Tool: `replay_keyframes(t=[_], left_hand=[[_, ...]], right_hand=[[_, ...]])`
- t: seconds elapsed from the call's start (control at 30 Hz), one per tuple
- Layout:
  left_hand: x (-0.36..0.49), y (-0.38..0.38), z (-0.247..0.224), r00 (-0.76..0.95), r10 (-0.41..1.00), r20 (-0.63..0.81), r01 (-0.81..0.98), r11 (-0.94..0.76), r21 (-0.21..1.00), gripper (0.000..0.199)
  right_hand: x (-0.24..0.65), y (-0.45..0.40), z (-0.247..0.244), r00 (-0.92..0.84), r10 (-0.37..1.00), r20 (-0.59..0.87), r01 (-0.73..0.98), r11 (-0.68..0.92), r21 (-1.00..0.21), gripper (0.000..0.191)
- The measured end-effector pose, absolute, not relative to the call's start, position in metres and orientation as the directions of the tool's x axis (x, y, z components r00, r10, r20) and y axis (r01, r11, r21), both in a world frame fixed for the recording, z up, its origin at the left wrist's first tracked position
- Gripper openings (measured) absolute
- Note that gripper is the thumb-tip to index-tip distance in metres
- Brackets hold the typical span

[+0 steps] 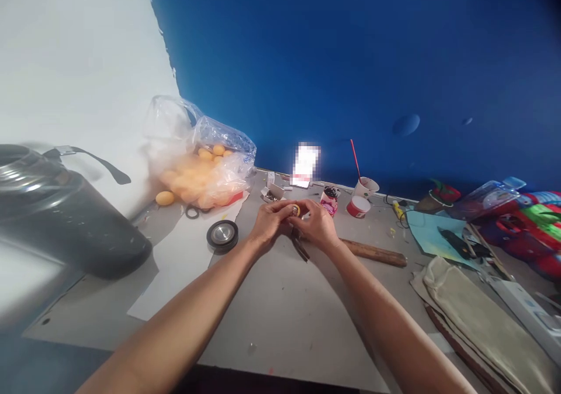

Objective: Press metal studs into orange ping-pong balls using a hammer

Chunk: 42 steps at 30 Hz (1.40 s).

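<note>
My left hand (269, 224) and my right hand (316, 225) meet above the middle of the table. Between their fingertips they hold a small round yellow piece (296, 210) with a silvery, studded-looking side; fingers cover most of it, so its kind is unclear. Below the hands lies a hammer, its dark metal claw (300, 249) pointing toward me and its wooden handle (377, 252) stretching to the right, partly behind my right forearm. Just beyond my left hand is a small open box (273, 193) of tiny dark pieces.
A dark bottle (74, 218) leans large at the left. Clear plastic bags hold orange balls (193, 178); one ball (165, 199) lies outside. Also here are a round black-rimmed disc (222, 235), paper cups (365, 188), a bright phone-like screen (305, 165) and a beige cloth item (477, 324).
</note>
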<state>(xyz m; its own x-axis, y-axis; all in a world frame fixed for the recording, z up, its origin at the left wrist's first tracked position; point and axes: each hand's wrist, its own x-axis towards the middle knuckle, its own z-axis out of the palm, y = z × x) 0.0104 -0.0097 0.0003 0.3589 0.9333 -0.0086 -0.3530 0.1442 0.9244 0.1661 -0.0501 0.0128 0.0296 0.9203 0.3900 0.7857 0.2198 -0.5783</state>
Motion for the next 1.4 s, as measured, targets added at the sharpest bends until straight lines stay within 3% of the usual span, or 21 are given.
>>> replay_keyframes(t=[0.2, 0.37, 0.9, 1.1, 1.27, 1.4], left_hand=[[0.011, -0.004, -0.005, 0.264, 0.962, 0.064, -0.312, 0.023, 0.950, 0.035], [0.011, -0.011, 0.001, 0.358, 0.915, 0.185, -0.197, -0.119, 0.973, 0.029], [0.013, -0.012, 0.003, 0.359, 0.910, 0.207, -0.102, -0.183, 0.978, 0.028], [0.015, -0.013, 0.002, 0.304, 0.932, 0.195, -0.088, -0.177, 0.980, 0.049], [0.015, -0.017, 0.005, 0.315, 0.930, 0.188, -0.089, -0.169, 0.982, 0.053], [0.014, -0.019, 0.005, 0.258, 0.944, 0.207, -0.057, -0.199, 0.978, 0.048]], right_hand=[[0.164, -0.048, 0.000, 0.056, 0.870, 0.489, 0.735, 0.296, -0.610, 0.025], [0.165, -0.050, -0.005, 0.068, 0.833, 0.549, 0.731, 0.333, -0.596, 0.018], [0.163, -0.048, -0.016, 0.064, 0.778, 0.625, 0.806, 0.329, -0.492, 0.023], [0.163, -0.047, -0.018, 0.028, 0.793, 0.609, 0.820, 0.330, -0.467, 0.052], [0.162, -0.049, -0.013, 0.097, 0.836, 0.540, 0.812, 0.248, -0.529, 0.044], [0.163, -0.048, -0.012, 0.055, 0.878, 0.476, 0.761, 0.272, -0.589, 0.045]])
